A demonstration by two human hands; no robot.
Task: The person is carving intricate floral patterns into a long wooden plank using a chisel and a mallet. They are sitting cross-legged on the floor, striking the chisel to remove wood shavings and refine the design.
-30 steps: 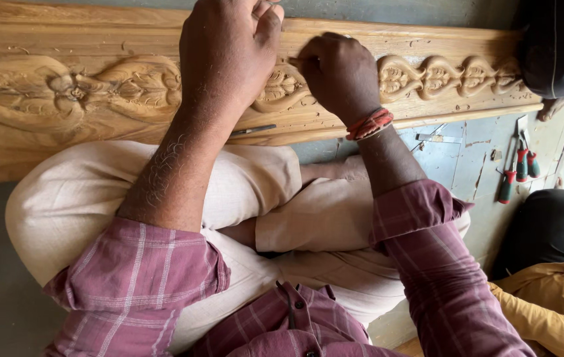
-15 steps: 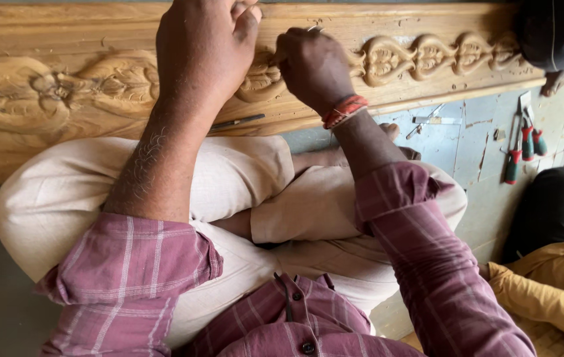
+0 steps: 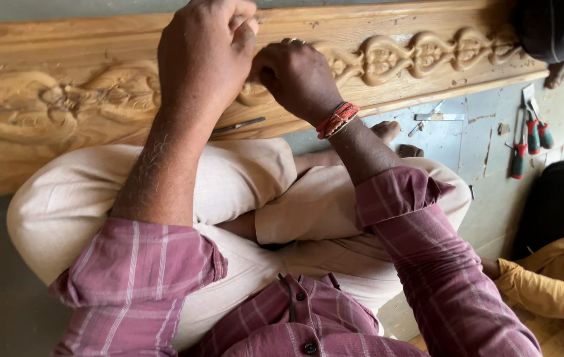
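Two hands work a long carved plank point(image 3: 96, 99) across the lap: the left hand point(image 3: 206, 56) fisted above its smooth, rounded scrollwork, the right hand point(image 3: 298, 76) curled tight beside it; what they grip is hidden.

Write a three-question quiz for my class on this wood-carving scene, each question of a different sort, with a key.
1. True or false: both hands rest on the long carved wooden board.
2. What colour are the handles of the tools lying on the floor at the right?
3. The right hand wears: A) a glove B) a red wristband C) a watch.

Key: 1 true; 2 red and green; 3 B. The left hand is bare.
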